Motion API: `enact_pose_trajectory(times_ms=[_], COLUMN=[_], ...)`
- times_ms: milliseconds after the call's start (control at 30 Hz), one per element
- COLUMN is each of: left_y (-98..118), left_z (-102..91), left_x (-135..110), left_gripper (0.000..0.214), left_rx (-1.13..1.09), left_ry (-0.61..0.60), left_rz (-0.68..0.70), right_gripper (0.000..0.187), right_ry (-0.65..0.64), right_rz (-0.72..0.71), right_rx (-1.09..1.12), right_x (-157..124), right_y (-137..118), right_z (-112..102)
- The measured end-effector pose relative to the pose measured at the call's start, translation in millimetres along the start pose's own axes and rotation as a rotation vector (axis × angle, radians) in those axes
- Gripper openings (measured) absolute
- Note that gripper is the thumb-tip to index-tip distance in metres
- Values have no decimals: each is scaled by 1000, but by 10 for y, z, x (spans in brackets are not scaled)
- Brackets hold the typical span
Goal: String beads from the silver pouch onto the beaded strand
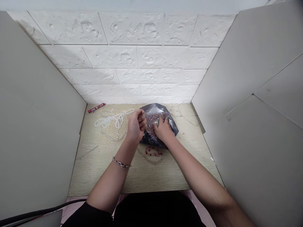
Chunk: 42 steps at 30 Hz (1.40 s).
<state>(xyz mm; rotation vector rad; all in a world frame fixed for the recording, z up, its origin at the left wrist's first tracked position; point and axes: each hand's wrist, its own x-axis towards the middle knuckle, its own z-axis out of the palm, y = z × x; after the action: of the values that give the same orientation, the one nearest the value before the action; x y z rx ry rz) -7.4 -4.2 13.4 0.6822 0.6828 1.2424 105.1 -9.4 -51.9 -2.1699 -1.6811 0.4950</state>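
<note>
A dark, silvery-lined bag (174, 126) lies spread at the back middle of the table, with many small multicoloured beads (151, 121) in it. My right hand (164, 129) reaches into the bag, fingers spread over the beads. At the bag's left edge, my left hand (137, 124) is curled closed; whatever may be inside its fingers is hidden. Just in front of the bag lies a red and pink beaded bracelet (153, 152), beside a string of pearly beads (152, 162).
White bead strands (115, 119) and a pearl strand (111, 137) lie at the back left, near a red strip-like packet (96, 107). Thin chains (187, 118) rest at the back right. A needle-like rod (87, 152) lies left. Side panels and a white brick-patterned wall (132, 56) enclose the table.
</note>
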Motion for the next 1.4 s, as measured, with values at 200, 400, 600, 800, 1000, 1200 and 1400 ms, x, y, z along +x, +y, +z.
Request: enact_pose_trajectory(times_ms=[200, 400, 600, 800, 1000, 1200, 1400], left_y=[6, 8, 11, 27, 21, 14, 7], left_z=[12, 13, 6, -5, 2, -1, 1], left_x=[-5, -4, -2, -2, -7, -5, -9], left_gripper=[10, 9, 9, 10, 10, 10, 10], left_rx=[3, 17, 21, 15, 39, 63, 72], left_ry=[-1, -3, -14, -4, -10, -21, -25], left_rz=[-17, -7, 2, 26, 20, 16, 6], right_gripper=[68, 68, 68, 44, 40, 25, 20], right_ry=[-52, -54, -97, -38, 280, 221, 164], right_rz=[25, -87, -173, -203, -321, -302, -319], right_rx=[-20, -57, -131, 49, 16, -255, -321], right_x=[16, -38, -149, -78, 106, 145, 133], right_y=[8, -24, -137, -78, 177, 310, 269], right_z=[-5, 74, 68, -248, -438, -345, -276])
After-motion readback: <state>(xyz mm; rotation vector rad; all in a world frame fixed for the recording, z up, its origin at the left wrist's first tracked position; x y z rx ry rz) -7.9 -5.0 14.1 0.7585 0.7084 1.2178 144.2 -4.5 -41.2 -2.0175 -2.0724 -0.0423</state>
